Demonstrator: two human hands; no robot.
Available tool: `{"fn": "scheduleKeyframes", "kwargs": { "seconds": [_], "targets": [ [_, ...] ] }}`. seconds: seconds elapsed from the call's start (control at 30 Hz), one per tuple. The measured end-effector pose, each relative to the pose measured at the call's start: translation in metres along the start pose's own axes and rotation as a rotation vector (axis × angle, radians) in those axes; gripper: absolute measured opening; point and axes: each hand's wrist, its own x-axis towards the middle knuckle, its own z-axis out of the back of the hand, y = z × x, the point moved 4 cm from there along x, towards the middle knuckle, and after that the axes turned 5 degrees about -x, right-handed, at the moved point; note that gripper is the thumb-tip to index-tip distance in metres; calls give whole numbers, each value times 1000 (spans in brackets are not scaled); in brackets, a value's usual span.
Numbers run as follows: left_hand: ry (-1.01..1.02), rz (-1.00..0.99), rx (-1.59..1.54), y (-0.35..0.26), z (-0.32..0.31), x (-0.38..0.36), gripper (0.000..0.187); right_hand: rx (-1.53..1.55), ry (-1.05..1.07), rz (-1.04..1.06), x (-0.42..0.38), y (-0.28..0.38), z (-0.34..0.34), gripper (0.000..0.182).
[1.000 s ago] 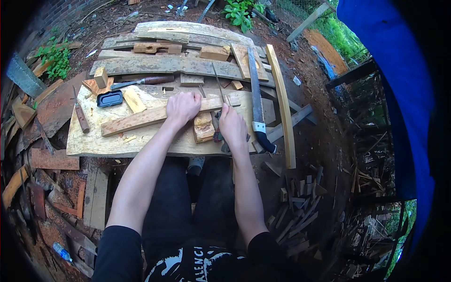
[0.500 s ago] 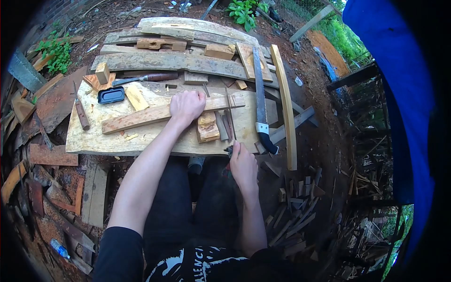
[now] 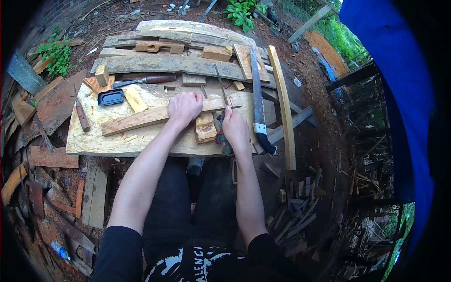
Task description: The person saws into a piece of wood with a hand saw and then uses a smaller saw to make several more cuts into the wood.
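Observation:
A long wooden bar (image 3: 141,120) lies slanted across the pale slab (image 3: 89,145), its right part resting over a small wood block (image 3: 205,130). My left hand (image 3: 184,107) is closed over the top of the bar, right of its middle. Near the bar's right end, my right hand (image 3: 235,127) grips a thin dark tool (image 3: 221,84), whose long narrow blade crosses the bar and points away from me. The tool's handle is hidden in my right hand. Beside that hand, to the right, lies a handsaw (image 3: 258,89) with a black grip.
A black tray (image 3: 111,97), a wood piece (image 3: 135,100) and a wooden-handled tool (image 3: 81,115) are on the slab's left. A chisel (image 3: 155,79) lies behind the bar. Boards (image 3: 164,64) are stacked farther back. A long strip (image 3: 282,103) stands out at the right.
My right hand has moved forward and slightly left, up to the bar. The tool's blade now reaches farther beyond the bar. My left hand stays on the bar.

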Motion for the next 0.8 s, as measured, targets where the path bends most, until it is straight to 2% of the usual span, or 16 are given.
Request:
{"fn": "scheduleKeyframes", "kwargs": {
  "seconds": [0.27,0.33,0.47,0.63,0.8],
  "targets": [
    [-23,-5,2,0,0,0,53,37,51,-51,-83,-27,23,51],
    [-37,-9,-8,0,0,-1,54,14,119,-124,-96,-25,31,50],
    [-24,-29,11,0,-3,1,57,14,71,-74,-72,-21,27,52],
    [-16,-19,7,0,-1,0,57,-24,33,5,-2,1,6,57],
    [-28,1,2,1,-5,0,59,-3,12,13,1,-4,4,57]
  ]
}}
